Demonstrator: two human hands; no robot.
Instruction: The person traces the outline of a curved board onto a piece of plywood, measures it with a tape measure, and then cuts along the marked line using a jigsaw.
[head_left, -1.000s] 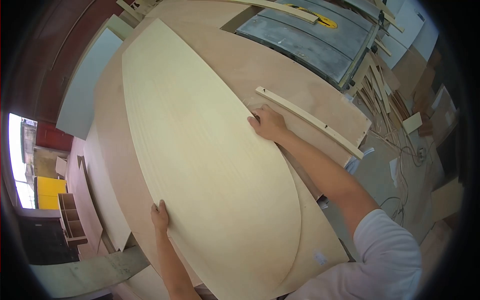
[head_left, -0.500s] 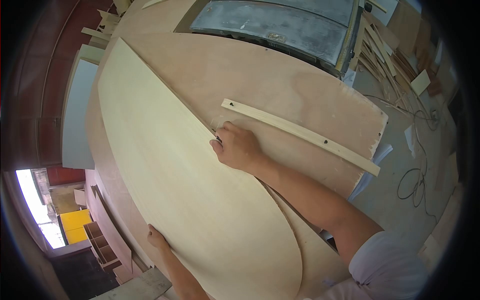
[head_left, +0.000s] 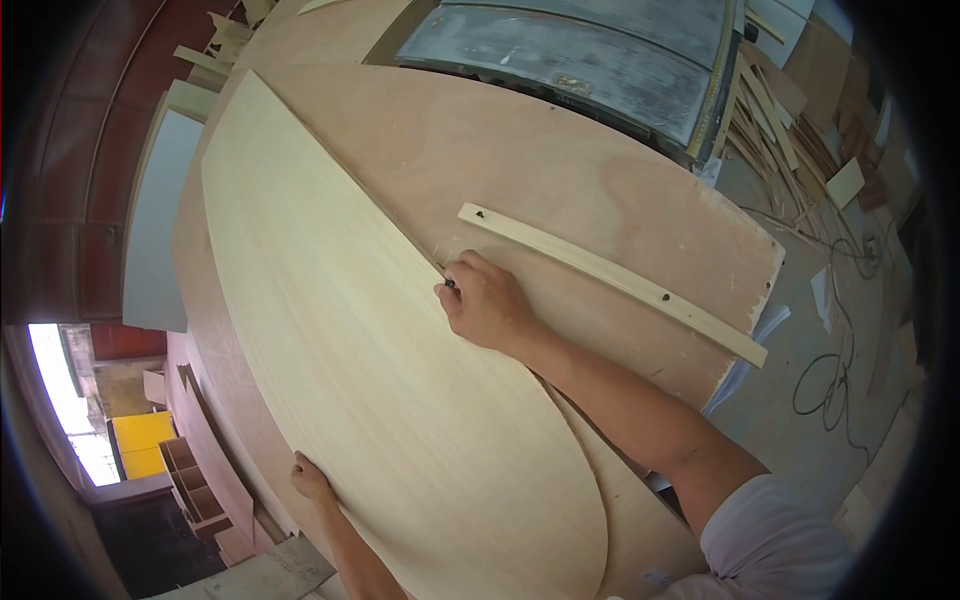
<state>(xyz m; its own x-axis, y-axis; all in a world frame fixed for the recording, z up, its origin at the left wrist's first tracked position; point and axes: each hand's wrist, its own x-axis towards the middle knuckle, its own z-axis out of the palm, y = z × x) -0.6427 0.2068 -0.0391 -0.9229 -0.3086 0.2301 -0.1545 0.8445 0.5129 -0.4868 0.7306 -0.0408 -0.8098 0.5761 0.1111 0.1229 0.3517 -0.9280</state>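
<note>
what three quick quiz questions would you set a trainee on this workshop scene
1. True or false: the wooden strip lies on the pale sheet.
2. The right hand sits: A on the strip; B at the pale sheet's edge; C off both boards.
3. What lies under the pale sheet?
Key: 1 false, it lies on the brown board; 2 B; 3 the larger brown board.

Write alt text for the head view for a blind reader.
A pale sheet lies on a brown board. The right hand, closed on a dark tool, is at one edge; the left hand touches the opposite edge. A strip lies nearby.
</note>
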